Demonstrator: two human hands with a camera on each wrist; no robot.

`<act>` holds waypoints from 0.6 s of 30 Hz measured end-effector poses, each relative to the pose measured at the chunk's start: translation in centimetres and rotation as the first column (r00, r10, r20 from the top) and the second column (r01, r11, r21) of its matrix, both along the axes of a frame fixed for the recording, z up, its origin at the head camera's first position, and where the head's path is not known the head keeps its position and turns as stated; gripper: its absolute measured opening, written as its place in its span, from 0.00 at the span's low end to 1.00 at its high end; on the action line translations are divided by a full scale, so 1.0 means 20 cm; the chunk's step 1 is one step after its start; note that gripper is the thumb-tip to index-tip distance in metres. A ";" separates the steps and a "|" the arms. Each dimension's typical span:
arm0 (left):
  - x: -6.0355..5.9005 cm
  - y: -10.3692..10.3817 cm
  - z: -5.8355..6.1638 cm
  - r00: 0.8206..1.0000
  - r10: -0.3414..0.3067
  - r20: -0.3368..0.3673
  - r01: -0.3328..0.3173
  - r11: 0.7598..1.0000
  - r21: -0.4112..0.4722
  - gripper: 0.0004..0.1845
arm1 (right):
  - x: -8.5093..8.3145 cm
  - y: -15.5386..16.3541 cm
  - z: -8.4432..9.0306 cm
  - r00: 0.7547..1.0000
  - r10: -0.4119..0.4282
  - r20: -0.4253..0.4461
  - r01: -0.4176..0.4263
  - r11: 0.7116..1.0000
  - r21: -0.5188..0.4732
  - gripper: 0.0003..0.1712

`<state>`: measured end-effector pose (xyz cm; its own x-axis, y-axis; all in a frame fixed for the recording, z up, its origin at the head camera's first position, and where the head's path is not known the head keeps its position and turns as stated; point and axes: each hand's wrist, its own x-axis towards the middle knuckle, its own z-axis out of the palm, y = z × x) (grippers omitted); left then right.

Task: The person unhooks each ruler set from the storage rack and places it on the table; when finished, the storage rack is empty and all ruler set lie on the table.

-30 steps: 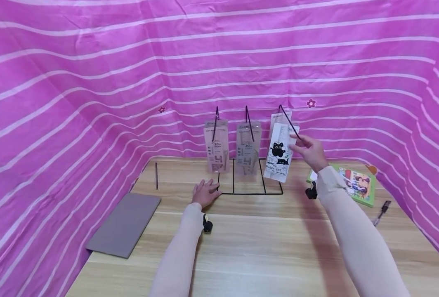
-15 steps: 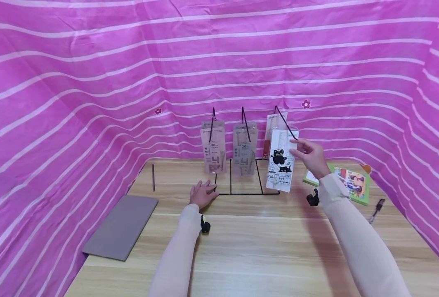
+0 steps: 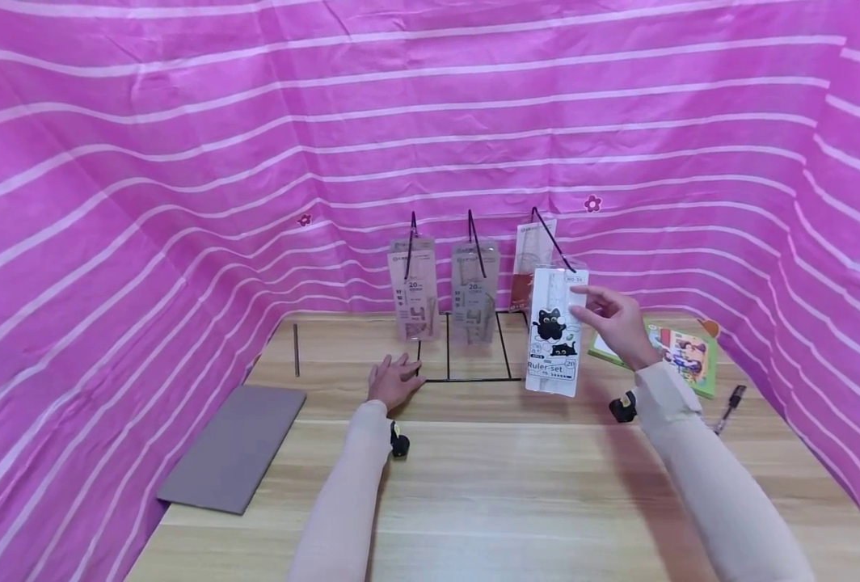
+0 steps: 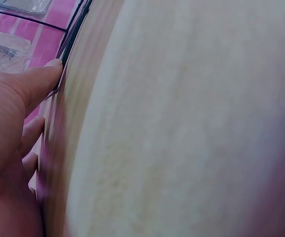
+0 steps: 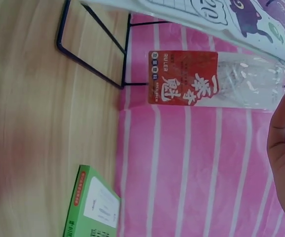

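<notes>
The right hand (image 3: 619, 323) pinches the top of a ruler set pack (image 3: 555, 331), held in the air just in front of the wire rack (image 3: 466, 356) near the tabletop's (image 3: 517, 485) far edge. The left hand (image 3: 395, 380) lies flat, fingers relaxed, touching the rack's base at its left corner. Three packs hang on the rack's hooks. A grey board (image 3: 233, 449) lies along the left edge, a green book (image 3: 680, 356) near the right edge; the wide near half lies bare.

Makeshift shop-display set: pink striped cloth (image 3: 183, 162) backdrop, wire rack (image 3: 474, 356), wooden table (image 3: 510, 485).
</notes>
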<state>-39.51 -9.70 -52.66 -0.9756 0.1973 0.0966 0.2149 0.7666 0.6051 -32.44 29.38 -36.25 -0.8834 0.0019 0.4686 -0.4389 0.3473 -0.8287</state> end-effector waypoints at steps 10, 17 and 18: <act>0.01 -0.01 0.00 1.000 0.014 0.015 -0.014 1.000 0.003 0.25 | 0.11 0.01 -0.02 0.999 0.015 0.032 -0.015 1.000 0.009 0.25; 0.01 -0.01 0.00 1.000 -0.002 0.018 0.002 1.000 -0.011 0.26 | 0.18 0.02 -0.02 1.000 0.002 -0.006 -0.002 1.000 -0.015 0.24; 0.00 -0.01 0.00 1.000 -0.001 0.014 0.001 1.000 -0.012 0.26 | 0.18 0.03 -0.03 1.000 -0.002 -0.013 0.002 1.000 -0.011 0.24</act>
<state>-39.45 -9.85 -52.64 -0.9766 0.1996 0.0805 0.2074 0.7735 0.5989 -28.79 29.91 -36.87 -0.8770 0.0091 0.4804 -0.4493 0.3389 -0.8266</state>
